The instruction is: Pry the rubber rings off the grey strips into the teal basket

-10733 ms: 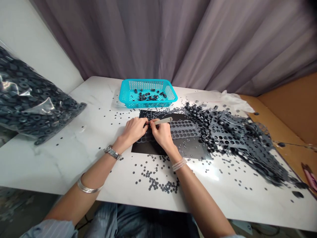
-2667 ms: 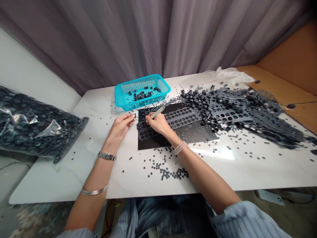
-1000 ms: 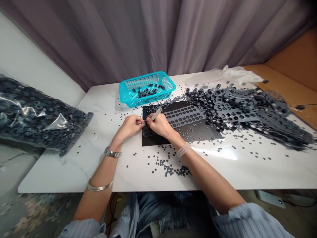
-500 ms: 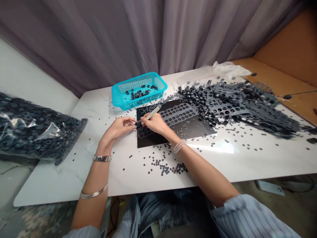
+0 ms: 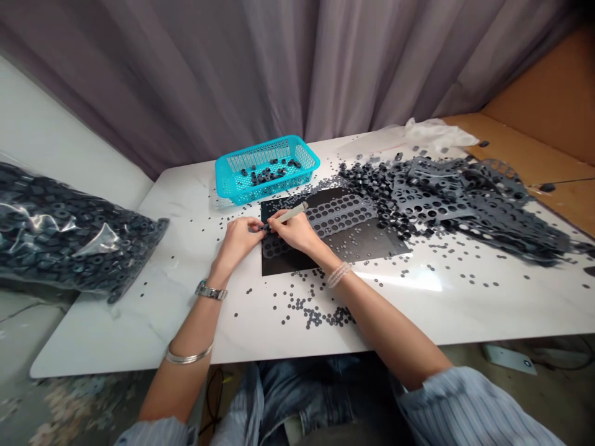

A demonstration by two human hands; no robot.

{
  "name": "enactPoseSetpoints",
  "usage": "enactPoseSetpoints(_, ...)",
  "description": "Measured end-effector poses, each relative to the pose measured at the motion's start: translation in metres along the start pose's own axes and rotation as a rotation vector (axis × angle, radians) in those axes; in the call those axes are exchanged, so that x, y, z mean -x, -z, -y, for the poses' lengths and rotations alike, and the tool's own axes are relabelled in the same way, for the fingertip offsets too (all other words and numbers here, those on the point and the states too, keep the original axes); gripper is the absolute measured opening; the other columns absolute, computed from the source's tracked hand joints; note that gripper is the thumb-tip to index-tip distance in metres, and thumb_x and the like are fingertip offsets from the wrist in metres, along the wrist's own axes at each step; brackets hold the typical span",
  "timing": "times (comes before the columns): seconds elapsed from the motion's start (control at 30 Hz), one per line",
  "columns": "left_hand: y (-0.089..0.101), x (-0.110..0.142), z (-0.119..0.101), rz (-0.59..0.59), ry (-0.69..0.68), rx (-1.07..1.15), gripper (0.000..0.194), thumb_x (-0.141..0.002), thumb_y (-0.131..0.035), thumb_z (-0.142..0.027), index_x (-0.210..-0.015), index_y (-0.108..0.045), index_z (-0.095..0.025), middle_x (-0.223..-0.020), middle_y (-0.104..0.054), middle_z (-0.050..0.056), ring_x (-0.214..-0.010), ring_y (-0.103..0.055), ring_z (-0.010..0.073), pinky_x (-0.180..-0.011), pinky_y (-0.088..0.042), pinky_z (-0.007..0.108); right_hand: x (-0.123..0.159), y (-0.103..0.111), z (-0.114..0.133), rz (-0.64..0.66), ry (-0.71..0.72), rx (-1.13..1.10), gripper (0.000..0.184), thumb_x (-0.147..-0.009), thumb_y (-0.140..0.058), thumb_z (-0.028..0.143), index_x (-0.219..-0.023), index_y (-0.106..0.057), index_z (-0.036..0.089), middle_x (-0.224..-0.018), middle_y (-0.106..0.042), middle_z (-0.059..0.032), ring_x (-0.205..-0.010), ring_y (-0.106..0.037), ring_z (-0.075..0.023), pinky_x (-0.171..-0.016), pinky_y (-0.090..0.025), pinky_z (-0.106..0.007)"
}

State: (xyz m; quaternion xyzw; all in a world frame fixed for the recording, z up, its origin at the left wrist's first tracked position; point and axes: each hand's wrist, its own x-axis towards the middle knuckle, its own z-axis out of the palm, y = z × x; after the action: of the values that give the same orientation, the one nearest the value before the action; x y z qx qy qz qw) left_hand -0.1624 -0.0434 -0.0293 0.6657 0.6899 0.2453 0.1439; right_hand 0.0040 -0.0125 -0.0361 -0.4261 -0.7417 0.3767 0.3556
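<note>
My right hand (image 5: 297, 231) is closed around a pale pen-like tool (image 5: 292, 213), its shaft slanting up to the right and its tip hidden by the fingers. Thumb and fingers of my left hand (image 5: 240, 240) pinch a small black foam piece (image 5: 266, 228) close to the right fingertips; its exact shape is mostly covered. Both hands are over the left end of a punched dark foam sheet (image 5: 341, 214) with rows of round holes. Beneath that sheet lies a black mat (image 5: 288, 265).
A turquoise basket (image 5: 235, 197) at the back holds several black pieces. Left, a clear bag (image 5: 79, 238) bulges with black rings. Punched foam scraps (image 5: 469, 201) and loose rings pile up on the right. Small dark discs (image 5: 320, 314) are scattered over the white table (image 5: 186, 334).
My left hand has turned and closed in on the right fingertips, its fingers now pinched tighter. The pen-like tool leans lower. The whole view has shifted slightly.
</note>
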Motion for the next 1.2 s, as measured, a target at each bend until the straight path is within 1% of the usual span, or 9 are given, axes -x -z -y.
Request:
enactPoseSetpoints(0.23, -0.002, 0.001, -0.003, -0.013, -0.021, -0.063, 0.02, -0.071, -0.063, -0.028, -0.085, -0.072, -0.017, -0.081, -0.072, 0.006, -0.074, -0.066, 0.0216, -0.076, -0.047, 0.032, 0.0, -0.004, 0.001, 0.016, 0.054, 0.051, 0.021, -0.088, -0.051, 0.017, -0.077, -0.069, 0.014, -0.077, -0.071, -0.0048, -0.071, -0.065, -0.015, -0.067, -0.043, -0.022)
enactPoseSetpoints(0.37, -0.006, 0.003, -0.007, -0.034, -0.033, -0.121, 0.016, -0.074, -0.059, -0.026, -0.083, -0.07, -0.018, -0.081, -0.071, 0.008, -0.08, -0.065, 0.0238, -0.079, -0.046, 0.034, -0.002, -0.008, -0.002, 0.014, 0.08, 0.094, 0.02, -0.087, -0.051, 0.016, -0.078, -0.068, 0.015, -0.077, -0.071, -0.0054, -0.07, -0.064, -0.0155, -0.066, -0.042, -0.023)
enactPoseSetpoints(0.57, -0.01, 0.002, -0.007, -0.019, -0.09, -0.154, 0.017, -0.078, -0.052, -0.021, -0.08, -0.068, -0.017, -0.094, -0.067, 0.013, -0.093, -0.061, 0.027, -0.086, -0.044, 0.037, -0.004, -0.017, -0.003, -0.011, 0.064, 0.165, 0.019, -0.087, -0.049, 0.018, -0.083, -0.068, 0.015, -0.078, -0.071, -0.0094, -0.075, -0.064, -0.0195, -0.069, -0.042, -0.026)
enactPoseSetpoints(0.7, -0.006, -0.002, -0.002, 0.027, -0.123, -0.072, 0.016, -0.077, -0.053, -0.02, -0.076, -0.069, -0.017, -0.088, -0.068, 0.01, -0.086, -0.06, 0.0244, -0.083, -0.043, 0.036, -0.004, -0.019, -0.001, -0.017, 0.03, 0.189, 0.02, -0.086, -0.048, 0.017, -0.082, -0.067, 0.015, -0.076, -0.07, -0.0108, -0.076, -0.065, -0.0212, -0.071, -0.042, -0.027)
enactPoseSetpoints(0.83, 0.008, -0.004, 0.004, 0.084, -0.124, 0.054, 0.017, -0.077, -0.057, -0.029, -0.075, -0.07, -0.018, -0.074, -0.069, 0.004, -0.073, -0.059, 0.0196, -0.072, -0.043, 0.03, -0.004, -0.016, 0.002, -0.022, 0.004, 0.181, 0.02, -0.087, -0.049, 0.019, -0.081, -0.067, 0.015, -0.077, -0.071, -0.0115, -0.077, -0.066, -0.022, -0.072, -0.043, -0.028)
enactPoseSetpoints(0.9, 0.014, -0.004, 0.007, 0.069, -0.055, 0.216, 0.02, -0.074, -0.063, -0.035, -0.077, -0.071, -0.017, -0.076, -0.069, 0.004, -0.07, -0.058, 0.0173, -0.067, -0.042, 0.027, -0.003, -0.014, 0.002, -0.026, -0.003, 0.153, 0.019, -0.086, -0.049, 0.019, -0.081, -0.067, 0.015, -0.076, -0.07, -0.0105, -0.076, -0.066, -0.0214, -0.072, -0.044, -0.027)
enactPoseSetpoints(1.03, 0.016, -0.005, 0.011, -0.048, 0.244, 0.627, 0.034, -0.06, -0.077, -0.042, -0.081, -0.07, -0.016, -0.076, -0.067, 0.003, -0.058, -0.05, 0.0108, -0.054, -0.035, 0.024, -0.004, -0.01, -0.001, -0.019, -0.025, 0.046, 0.018, -0.085, -0.051, 0.017, -0.076, -0.067, 0.017, -0.07, -0.069, -0.0055, -0.072, -0.066, -0.0183, -0.07, -0.045, -0.025)
enactPoseSetpoints(1.1, 0.012, -0.007, 0.014, -0.035, 0.3, 0.65, 0.04, -0.058, -0.078, -0.044, -0.084, -0.07, -0.015, -0.07, -0.064, 0.003, -0.05, -0.043, 0.008, -0.048, -0.029, 0.023, -0.005, -0.009, -0.005, -0.017, -0.048, -0.014, 0.019, -0.085, -0.052, 0.02, -0.074, -0.067, 0.017, -0.069, -0.069, -0.004, -0.07, -0.066, -0.0172, -0.068, -0.046, -0.024)
enactPoseSetpoints(1.2, 0.006, -0.008, 0.017, 0.016, 0.32, 0.648, 0.043, -0.056, -0.078, -0.045, -0.085, -0.071, -0.013, -0.065, -0.062, 0.003, -0.046, -0.038, 0.0063, -0.045, -0.026, 0.023, -0.007, -0.01, -0.01, -0.018, -0.082, -0.094, 0.02, -0.089, -0.051, 0.026, -0.079, -0.066, 0.017, -0.07, -0.07, -0.0036, -0.068, -0.067, -0.0156, -0.066, -0.047, -0.023)
